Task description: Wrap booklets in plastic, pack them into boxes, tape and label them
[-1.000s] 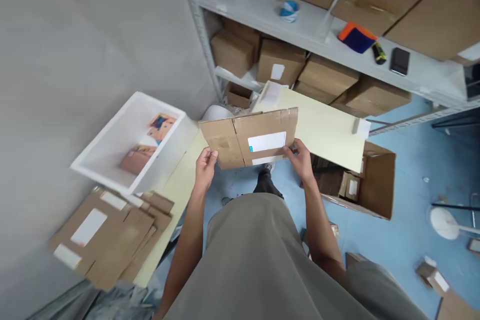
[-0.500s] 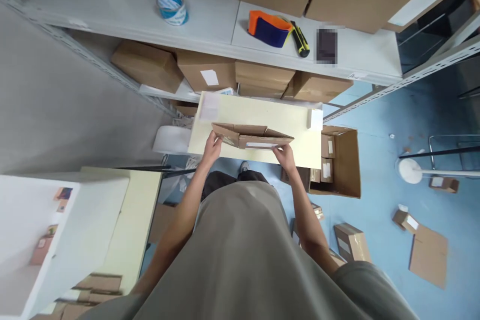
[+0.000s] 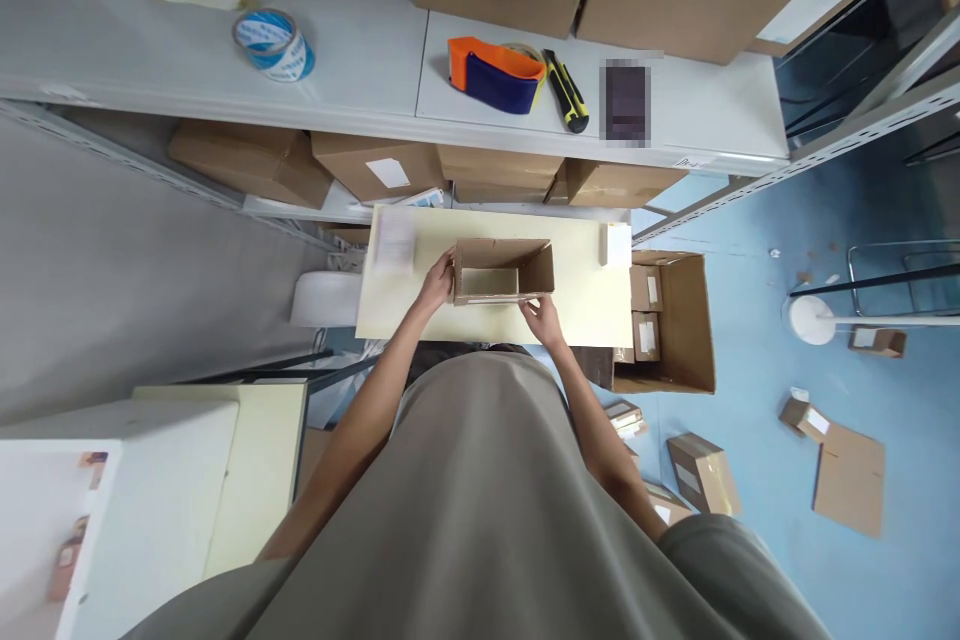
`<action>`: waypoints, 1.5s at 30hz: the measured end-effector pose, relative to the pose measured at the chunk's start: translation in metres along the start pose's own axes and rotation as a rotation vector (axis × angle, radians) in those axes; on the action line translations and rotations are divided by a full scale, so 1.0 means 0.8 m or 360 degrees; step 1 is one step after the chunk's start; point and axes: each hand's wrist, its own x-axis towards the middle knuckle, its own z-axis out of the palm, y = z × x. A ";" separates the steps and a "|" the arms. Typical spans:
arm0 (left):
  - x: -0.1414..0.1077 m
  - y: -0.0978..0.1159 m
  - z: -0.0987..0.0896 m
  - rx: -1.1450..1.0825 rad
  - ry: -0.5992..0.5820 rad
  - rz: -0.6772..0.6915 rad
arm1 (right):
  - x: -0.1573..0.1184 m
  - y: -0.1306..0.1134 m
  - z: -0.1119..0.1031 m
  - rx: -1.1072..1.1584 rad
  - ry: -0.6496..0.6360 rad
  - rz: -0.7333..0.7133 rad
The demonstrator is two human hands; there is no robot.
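Observation:
A cardboard box [image 3: 536, 270] is held squared up over the pale yellow table [image 3: 592, 305]. Its top is open, and the pale table surface shows through it from below. My left hand [image 3: 437, 284] grips the box's left side, with the fingers closed on the cardboard. At the near right corner, my right hand [image 3: 541, 320] holds the front edge between thumb and fingers.
A small white box [image 3: 616, 245] sits at the table's right end, near a large open carton [image 3: 686, 320] holding smaller boxes. On the shelf [image 3: 360, 50] ahead lie a tape roll [image 3: 274, 45] and a utility knife [image 3: 566, 92]. Boxes lie on the floor.
The cardboard was nearly flat with flaps angled outward; now it is spread into a rectangular box shape. Both hands have shifted with it, and my view has moved slightly.

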 end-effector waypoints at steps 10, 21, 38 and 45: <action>-0.046 -0.004 -0.042 -0.0105 0.0071 -0.0519 | 0.022 -0.015 -0.070 0.0118 -0.0289 0.0105; -0.033 0.051 -0.012 -0.0160 -0.0236 -0.0362 | 0.049 -0.065 -0.075 0.0300 -0.0314 0.0350; -0.039 0.040 -0.014 0.0316 -0.0067 -0.0075 | 0.055 -0.047 -0.075 -0.0050 -0.0224 0.0181; -0.055 0.080 -0.017 0.0159 -0.0345 -0.0103 | 0.056 -0.063 -0.098 -0.0123 -0.0357 0.0016</action>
